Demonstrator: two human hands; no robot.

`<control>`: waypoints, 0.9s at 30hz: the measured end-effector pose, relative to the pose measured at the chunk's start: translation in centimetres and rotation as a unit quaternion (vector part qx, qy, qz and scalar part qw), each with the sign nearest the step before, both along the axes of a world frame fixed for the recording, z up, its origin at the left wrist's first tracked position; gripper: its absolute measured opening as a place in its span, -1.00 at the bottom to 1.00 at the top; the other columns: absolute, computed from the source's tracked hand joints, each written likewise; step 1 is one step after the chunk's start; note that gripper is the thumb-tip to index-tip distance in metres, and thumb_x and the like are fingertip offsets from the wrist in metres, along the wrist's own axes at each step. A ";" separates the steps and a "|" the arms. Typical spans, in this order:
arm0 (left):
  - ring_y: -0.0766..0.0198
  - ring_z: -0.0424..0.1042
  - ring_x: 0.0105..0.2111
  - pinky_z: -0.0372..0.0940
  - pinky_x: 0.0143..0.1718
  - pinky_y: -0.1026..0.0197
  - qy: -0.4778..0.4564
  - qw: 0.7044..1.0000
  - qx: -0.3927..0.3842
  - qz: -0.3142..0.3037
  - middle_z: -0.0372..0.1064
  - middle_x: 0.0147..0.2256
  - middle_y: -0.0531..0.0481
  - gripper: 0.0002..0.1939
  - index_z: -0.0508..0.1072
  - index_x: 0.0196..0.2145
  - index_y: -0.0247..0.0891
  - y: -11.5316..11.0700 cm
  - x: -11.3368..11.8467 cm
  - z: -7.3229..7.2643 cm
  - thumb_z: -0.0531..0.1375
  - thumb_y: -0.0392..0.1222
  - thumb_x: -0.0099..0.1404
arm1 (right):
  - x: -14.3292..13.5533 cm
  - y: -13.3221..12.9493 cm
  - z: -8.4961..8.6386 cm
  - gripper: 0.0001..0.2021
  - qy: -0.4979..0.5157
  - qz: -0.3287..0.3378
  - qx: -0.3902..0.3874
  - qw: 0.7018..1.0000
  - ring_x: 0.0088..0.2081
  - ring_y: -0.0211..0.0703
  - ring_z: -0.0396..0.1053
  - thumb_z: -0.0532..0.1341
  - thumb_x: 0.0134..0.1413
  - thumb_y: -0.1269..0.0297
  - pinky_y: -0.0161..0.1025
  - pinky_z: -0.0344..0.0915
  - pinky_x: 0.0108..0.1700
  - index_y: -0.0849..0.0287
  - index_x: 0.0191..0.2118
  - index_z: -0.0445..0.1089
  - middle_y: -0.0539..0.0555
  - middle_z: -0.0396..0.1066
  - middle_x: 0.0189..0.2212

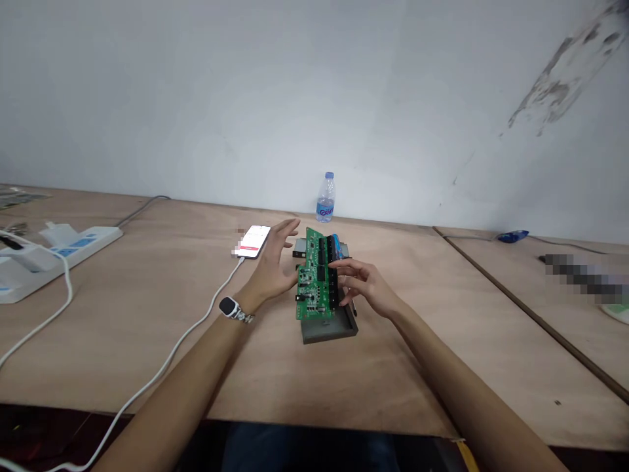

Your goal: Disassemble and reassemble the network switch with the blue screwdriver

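Note:
A green circuit board (pixel 312 288) with black connectors along its right side sits tilted over a dark grey tray (pixel 329 330) at the middle of the table. My left hand (pixel 279 265), with a watch on its wrist, is at the board's left edge; its fingers are spread and point upward. At the right edge, my right hand (pixel 362 285) has its fingers apart, with fingertips at the black connectors. Behind the board, a blue item and a light grey object are partly hidden.
A phone (pixel 254 241) on a white cable lies left of my left hand. A water bottle (pixel 325 198) stands by the wall. White power strips (pixel 88 241) are at the far left. A dark strip (pixel 531 314) crosses the table at right.

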State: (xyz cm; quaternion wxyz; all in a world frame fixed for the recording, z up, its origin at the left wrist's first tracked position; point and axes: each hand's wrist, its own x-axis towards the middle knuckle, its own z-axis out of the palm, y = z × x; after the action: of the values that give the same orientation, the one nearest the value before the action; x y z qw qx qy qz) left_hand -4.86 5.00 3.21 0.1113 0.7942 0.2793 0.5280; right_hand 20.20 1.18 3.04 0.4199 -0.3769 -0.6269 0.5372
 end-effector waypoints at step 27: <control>0.08 0.41 0.04 0.40 -0.06 0.07 -0.067 0.982 -0.178 -0.007 0.24 0.18 -0.21 -0.44 0.33 0.18 -0.15 -1.2 3.8 -2.2 0.26 0.10 0.32 | -2.3 -1.3 0.5 -0.51 0.068 0.002 -0.079 0.995 -0.29 0.04 0.59 0.48 -0.17 0.19 -0.08 0.55 -0.26 0.13 -0.06 0.42 0.12 0.59 -0.24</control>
State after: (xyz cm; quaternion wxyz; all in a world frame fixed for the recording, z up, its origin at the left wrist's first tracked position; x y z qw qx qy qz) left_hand -1.04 3.78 1.02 0.2733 0.7261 0.3556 0.5212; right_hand 17.88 -0.09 3.56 0.4292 -0.3701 -0.5537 0.6101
